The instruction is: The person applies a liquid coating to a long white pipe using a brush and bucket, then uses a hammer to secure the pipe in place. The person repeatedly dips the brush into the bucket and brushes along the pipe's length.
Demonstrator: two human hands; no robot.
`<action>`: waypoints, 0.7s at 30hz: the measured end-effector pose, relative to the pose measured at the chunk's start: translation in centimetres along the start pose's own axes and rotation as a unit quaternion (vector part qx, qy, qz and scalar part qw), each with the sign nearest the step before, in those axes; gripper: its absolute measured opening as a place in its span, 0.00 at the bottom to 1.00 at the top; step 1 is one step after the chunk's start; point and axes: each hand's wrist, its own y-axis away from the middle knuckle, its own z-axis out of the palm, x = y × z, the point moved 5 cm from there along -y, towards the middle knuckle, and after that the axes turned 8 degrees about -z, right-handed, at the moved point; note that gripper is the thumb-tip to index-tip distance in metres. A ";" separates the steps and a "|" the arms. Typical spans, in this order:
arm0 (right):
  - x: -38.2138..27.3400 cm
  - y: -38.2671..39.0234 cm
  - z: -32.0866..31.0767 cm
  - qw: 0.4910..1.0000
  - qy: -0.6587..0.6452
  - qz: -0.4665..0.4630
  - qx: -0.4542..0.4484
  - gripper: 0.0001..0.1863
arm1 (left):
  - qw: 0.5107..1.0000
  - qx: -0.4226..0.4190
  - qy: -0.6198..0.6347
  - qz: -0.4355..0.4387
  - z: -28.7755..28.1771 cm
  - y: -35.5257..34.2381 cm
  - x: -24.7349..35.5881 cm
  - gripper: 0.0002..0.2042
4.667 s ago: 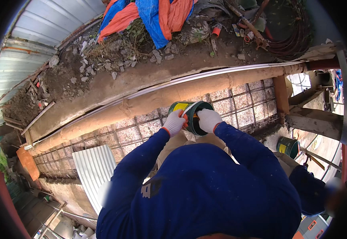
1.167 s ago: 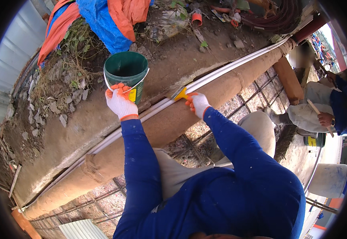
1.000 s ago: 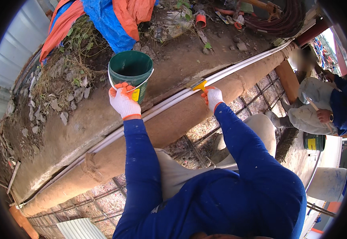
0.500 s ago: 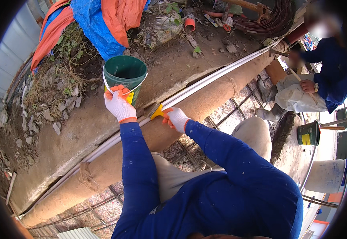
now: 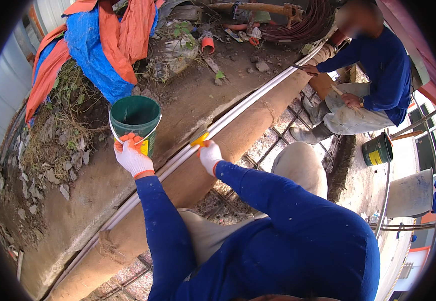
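My left hand [image 5: 134, 156], in a white glove with orange fingertips, grips a dark green bucket [image 5: 135, 111] by its handle side at the concrete ledge [image 5: 77, 220]. The inside of the bucket is dark; its contents cannot be made out. In my right hand [image 5: 209, 156] is a yellow-handled flat brush [image 5: 199, 139], held against the white pipes [image 5: 236, 114] along the ledge. Just below them runs a long brown wrapped roll [image 5: 248, 138], over a steel bar grid [image 5: 282, 135].
A co-worker [image 5: 378, 80] in blue sits at the right holding sticks. Near them are a second green bucket [image 5: 376, 150] and a pale container [image 5: 407, 195]. Orange and blue tarps [image 5: 97, 50], rubble [image 5: 52, 175] and coiled cable [image 5: 305, 25] lie beyond the ledge, beside metal sheeting [image 5: 5, 110].
My left hand moved the bucket from my lap to the ledge; the brush appeared in my right hand and has shifted along the pipes. The co-worker has come into fuller view.
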 end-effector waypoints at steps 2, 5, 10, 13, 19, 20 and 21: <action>-2.5 4.5 4.2 0.992 -0.068 0.048 -0.094 0.22 | 1.000 -0.005 -0.003 0.021 -1.4 -1.2 1.3 0.10; -4.3 7.0 4.9 0.972 -0.124 0.087 -0.181 0.22 | 1.000 0.003 0.007 0.022 -1.2 -1.0 1.6 0.11; -3.4 2.3 -1.4 0.964 -0.141 0.125 -0.187 0.21 | 1.000 -0.003 0.023 0.019 -1.2 -1.1 1.3 0.11; -3.3 -0.7 -5.4 0.969 -0.179 0.139 -0.103 0.21 | 0.999 -0.015 0.039 0.023 -1.7 -1.4 1.7 0.11; -3.2 -3.0 -6.4 0.979 -0.151 0.136 -0.032 0.24 | 0.999 -0.018 0.045 0.013 -2.1 -1.4 1.5 0.11; -3.3 -2.4 -5.2 0.980 -0.145 0.129 -0.041 0.24 | 0.999 -0.016 0.044 0.017 -2.5 -1.9 1.6 0.11; -2.4 -2.1 -4.9 0.982 -0.134 0.123 -0.042 0.24 | 0.999 -0.015 0.047 0.012 -2.1 -1.6 1.1 0.11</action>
